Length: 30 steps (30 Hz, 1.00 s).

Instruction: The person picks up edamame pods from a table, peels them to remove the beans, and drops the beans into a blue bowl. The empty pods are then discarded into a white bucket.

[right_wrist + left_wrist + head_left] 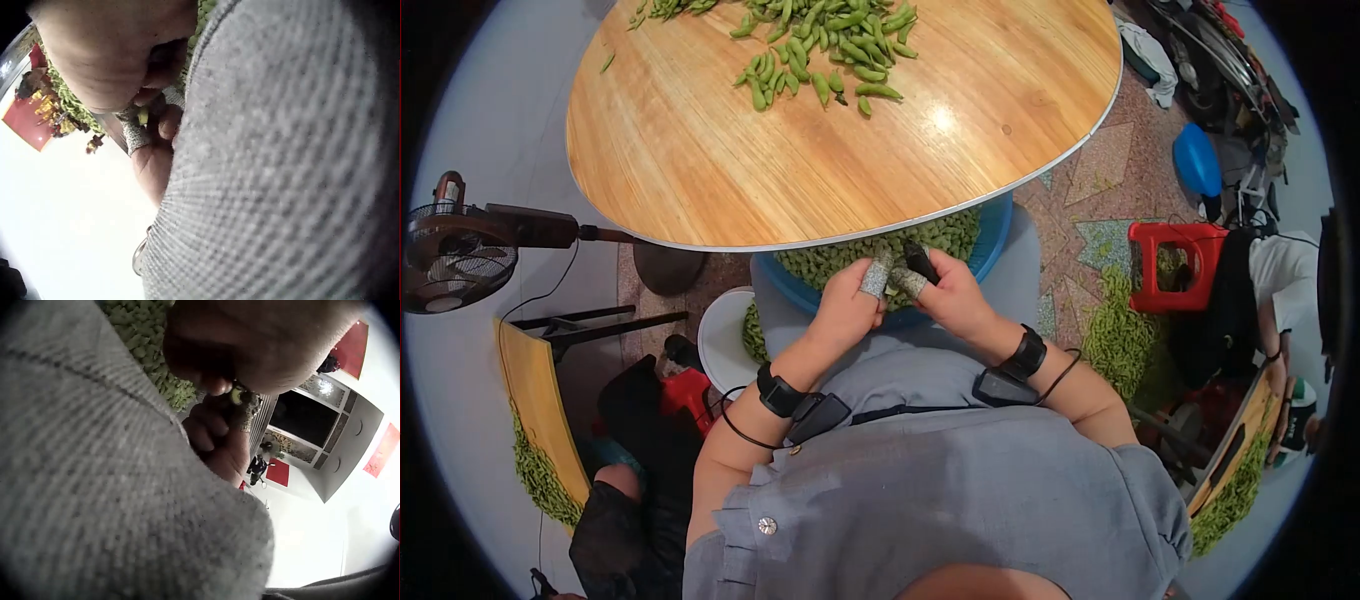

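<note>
In the head view my left hand (pixel 845 303) and right hand (pixel 962 300) meet over a blue basin (pixel 1000 232) heaped with light green beans (pixel 810 263). Silvery wrapping covers both thumbs, and a dark covering (pixel 920 262) shows at the right fingers. Between the fingertips of both hands is a small green edamame pod (pixel 236 395), pinched from either side. The right wrist view also shows a green bit of the pod (pixel 143 117) between the fingers; most of it is hidden. Grey cloth fills much of both wrist views.
A round-edged wooden table (pixel 820 180) overhangs the basin, with edamame pods (pixel 840 45) at its far side. A white bucket (pixel 722 335) stands left, a fan (pixel 460 250) farther left. Right are a red stool (pixel 1150 268) and piled pods (pixel 1115 340). Other people sit on both sides.
</note>
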Each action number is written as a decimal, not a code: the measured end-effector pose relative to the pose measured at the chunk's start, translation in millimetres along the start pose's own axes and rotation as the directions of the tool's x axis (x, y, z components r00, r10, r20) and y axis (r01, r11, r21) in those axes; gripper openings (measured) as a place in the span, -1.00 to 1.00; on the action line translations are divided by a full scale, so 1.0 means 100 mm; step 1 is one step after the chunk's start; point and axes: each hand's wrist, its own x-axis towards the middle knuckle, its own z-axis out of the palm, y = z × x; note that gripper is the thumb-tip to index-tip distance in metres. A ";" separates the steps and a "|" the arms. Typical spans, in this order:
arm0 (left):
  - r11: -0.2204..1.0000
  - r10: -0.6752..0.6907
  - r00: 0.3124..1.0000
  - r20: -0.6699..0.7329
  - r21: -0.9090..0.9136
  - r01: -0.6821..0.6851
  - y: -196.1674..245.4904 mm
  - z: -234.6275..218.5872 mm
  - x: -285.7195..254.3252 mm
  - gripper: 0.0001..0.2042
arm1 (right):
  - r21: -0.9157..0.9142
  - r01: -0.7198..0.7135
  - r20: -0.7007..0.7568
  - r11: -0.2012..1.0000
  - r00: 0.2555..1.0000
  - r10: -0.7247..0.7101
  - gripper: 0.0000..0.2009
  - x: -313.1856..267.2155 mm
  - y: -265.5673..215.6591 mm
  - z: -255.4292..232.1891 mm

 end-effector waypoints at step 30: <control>0.952 0.301 0.936 -0.180 0.120 -0.283 0.05 0.03 -0.20 -0.93 | -0.728 0.496 0.191 0.473 0.810 -0.555 -0.79 -0.18 -0.40 0.15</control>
